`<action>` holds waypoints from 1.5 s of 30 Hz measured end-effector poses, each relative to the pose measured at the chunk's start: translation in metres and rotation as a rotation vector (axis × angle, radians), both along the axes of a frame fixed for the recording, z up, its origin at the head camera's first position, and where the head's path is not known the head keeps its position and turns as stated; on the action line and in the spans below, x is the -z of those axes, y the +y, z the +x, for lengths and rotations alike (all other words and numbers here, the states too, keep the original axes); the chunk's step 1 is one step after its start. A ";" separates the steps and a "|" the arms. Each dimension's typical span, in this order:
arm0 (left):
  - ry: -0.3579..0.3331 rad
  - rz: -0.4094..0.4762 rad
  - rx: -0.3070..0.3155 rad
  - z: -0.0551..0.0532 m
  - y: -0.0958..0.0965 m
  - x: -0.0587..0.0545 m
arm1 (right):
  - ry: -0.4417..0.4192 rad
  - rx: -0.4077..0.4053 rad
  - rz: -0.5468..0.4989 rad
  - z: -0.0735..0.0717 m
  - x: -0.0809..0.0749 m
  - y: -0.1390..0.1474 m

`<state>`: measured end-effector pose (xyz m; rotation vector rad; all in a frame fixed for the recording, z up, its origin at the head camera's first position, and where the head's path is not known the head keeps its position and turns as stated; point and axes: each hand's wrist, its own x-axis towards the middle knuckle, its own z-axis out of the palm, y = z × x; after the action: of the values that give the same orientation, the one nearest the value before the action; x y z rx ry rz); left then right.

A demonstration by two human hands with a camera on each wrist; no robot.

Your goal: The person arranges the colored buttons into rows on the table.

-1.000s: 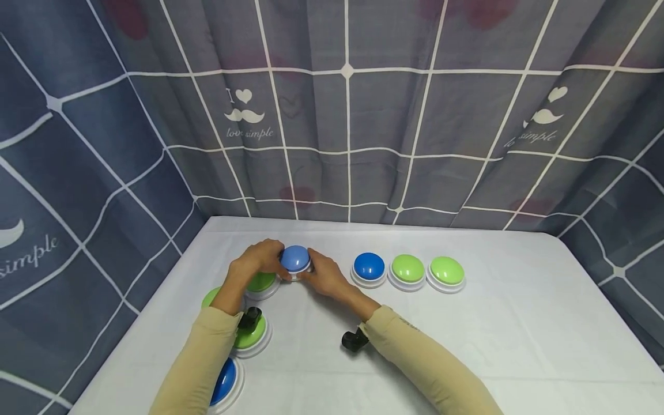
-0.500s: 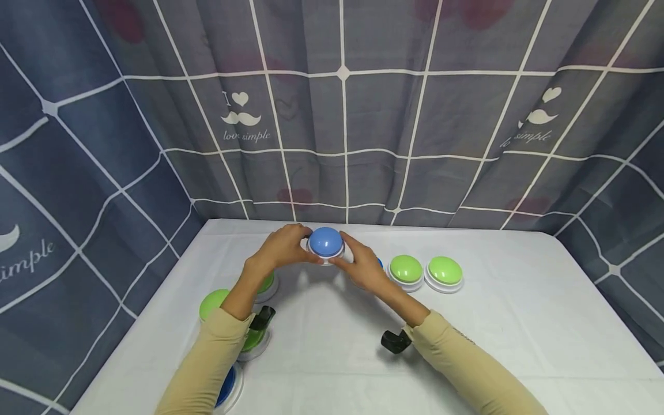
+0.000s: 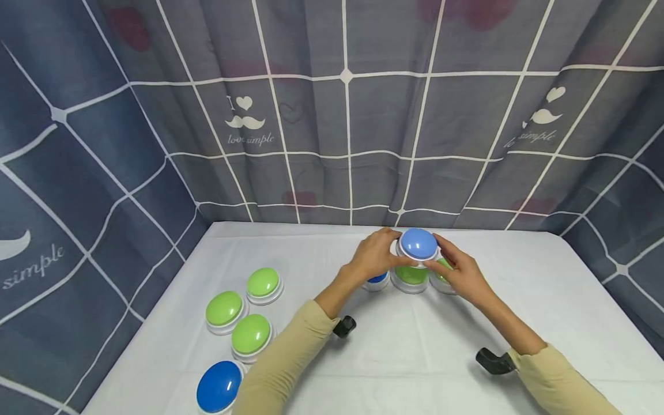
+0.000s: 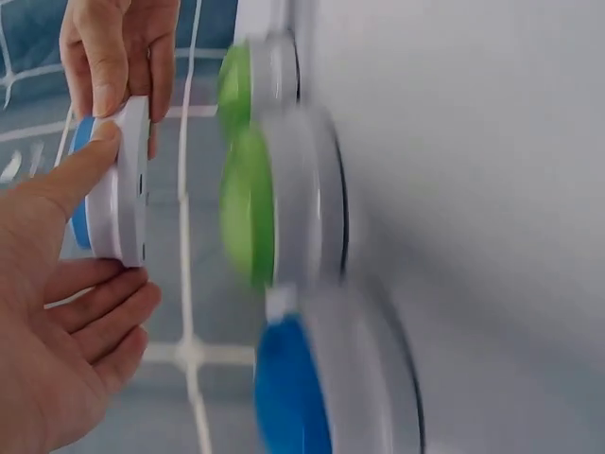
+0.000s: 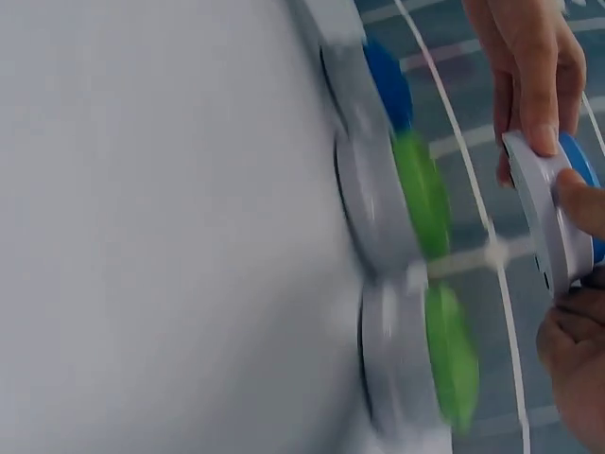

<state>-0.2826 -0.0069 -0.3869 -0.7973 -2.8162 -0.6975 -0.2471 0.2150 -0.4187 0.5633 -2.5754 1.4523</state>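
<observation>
A round push button with a blue dome point(image 3: 419, 243) and a white base is held up off the table between both hands. My left hand point(image 3: 374, 253) grips its left side, thumb on the front of the base and fingers behind. On the opposite side my right hand point(image 3: 463, 271) grips the base the same way. Below the held button stands a row: a blue button point(image 3: 377, 278) partly behind the left hand, a green button point(image 3: 411, 275) directly under, and another green button point(image 3: 442, 283) partly covered by the right hand.
On the left of the white-covered table point(image 3: 544, 300) stand more buttons: a green one point(image 3: 263, 282), a second green one point(image 3: 224, 309), a third green one point(image 3: 251, 334) and a larger-looking blue one point(image 3: 219, 386). A grey checked curtain point(image 3: 311, 115) hangs behind the table.
Both hands have lifted the blue button off the table's left part and carried it right, over the row of buttons. The green buttons on the left have come into fuller view.
</observation>
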 end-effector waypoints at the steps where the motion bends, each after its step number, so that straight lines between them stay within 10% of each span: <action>1: 0.004 -0.004 0.005 0.000 0.011 0.002 | -0.002 0.011 0.013 0.002 0.000 0.011; 17: 0.021 -0.246 0.082 -0.003 0.136 0.020 | -0.008 0.159 0.158 0.037 0.022 0.120; 45: -0.016 -0.471 0.122 -0.008 0.170 0.038 | -0.140 0.209 0.366 0.036 0.041 0.138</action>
<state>-0.2904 0.1634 -0.4254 -1.0382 -3.0040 -0.0406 -0.2111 0.3526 -0.4600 0.2237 -2.9269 0.9943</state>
